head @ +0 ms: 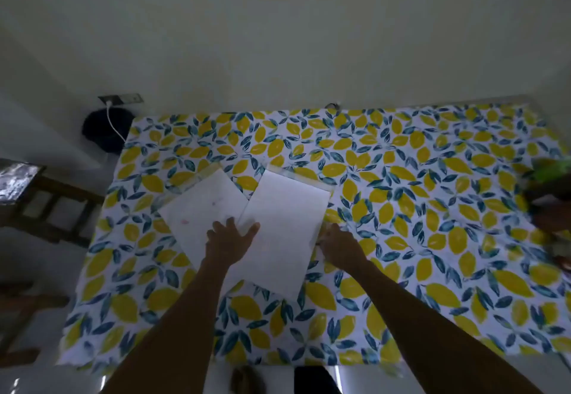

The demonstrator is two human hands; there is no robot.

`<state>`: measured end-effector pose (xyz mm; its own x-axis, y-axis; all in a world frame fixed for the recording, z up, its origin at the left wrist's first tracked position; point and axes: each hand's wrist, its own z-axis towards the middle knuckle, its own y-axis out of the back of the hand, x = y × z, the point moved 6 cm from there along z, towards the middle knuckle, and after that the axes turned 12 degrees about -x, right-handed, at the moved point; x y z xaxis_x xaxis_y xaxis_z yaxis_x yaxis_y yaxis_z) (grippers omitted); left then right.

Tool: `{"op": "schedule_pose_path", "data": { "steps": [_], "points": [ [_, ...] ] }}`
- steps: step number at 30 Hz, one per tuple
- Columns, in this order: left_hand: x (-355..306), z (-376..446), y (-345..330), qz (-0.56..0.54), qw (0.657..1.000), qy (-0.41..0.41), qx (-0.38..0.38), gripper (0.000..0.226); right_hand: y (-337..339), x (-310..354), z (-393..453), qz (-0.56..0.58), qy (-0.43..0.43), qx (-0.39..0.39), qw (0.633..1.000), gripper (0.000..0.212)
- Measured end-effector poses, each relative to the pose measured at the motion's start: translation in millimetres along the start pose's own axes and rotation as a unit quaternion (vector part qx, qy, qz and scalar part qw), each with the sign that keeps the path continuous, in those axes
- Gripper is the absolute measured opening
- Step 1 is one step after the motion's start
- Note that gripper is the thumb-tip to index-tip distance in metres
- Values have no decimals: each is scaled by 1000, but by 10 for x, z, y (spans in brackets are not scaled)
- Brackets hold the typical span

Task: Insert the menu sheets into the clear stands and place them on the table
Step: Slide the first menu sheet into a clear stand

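Two white menu sheets lie flat on the lemon-print tablecloth (401,208), each with a clear stand edge showing at its far end. The left sheet (197,208) is angled left; the right sheet (284,226) overlaps it. Clear stand rims glint at the left stand (197,177) and the right stand (296,175). My left hand (230,237) rests spread, fingers apart, where the two sheets meet. My right hand (338,243) touches the right sheet's right edge with fingers curled; whether it pinches the sheet is unclear.
A blurred green and dark object (553,183) sits at the table's right edge. A wooden chair (55,208) stands left of the table. A dark round object with a white cable (106,130) is by the wall socket at the back left.
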<state>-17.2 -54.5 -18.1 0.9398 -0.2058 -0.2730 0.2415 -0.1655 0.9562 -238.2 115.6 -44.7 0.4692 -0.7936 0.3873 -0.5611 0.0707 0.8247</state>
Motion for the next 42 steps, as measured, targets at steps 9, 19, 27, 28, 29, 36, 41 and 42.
{"op": "schedule_pose_path", "data": {
  "steps": [9,19,27,28,29,36,41,42],
  "points": [
    [-9,-140,-219,-121,981,139,55,77,-103,-67,-32,122,-32,-2,992,31],
    [-39,-627,214,-257,956,104,93,36,406,-490,-367,241,-30,-87,966,13],
    [-236,-1120,759,-253,963,-84,-27,24,1051,-664,-843,430,2,-22,903,23],
    [-272,-1128,815,-250,963,-89,-34,21,1114,-653,-861,428,16,-20,904,22],
    [-308,-1103,872,-246,964,-93,-38,15,1193,-630,-872,420,28,-24,907,24],
    [-624,-544,1241,-260,958,-103,-67,13,1736,-212,-570,372,109,-84,918,4],
    [-835,-54,1241,-207,954,-171,-136,10,1840,102,5,326,158,-132,923,14],
    [-871,39,1202,-206,956,-156,-141,12,1825,134,127,324,160,-139,922,9]
  ]
}}
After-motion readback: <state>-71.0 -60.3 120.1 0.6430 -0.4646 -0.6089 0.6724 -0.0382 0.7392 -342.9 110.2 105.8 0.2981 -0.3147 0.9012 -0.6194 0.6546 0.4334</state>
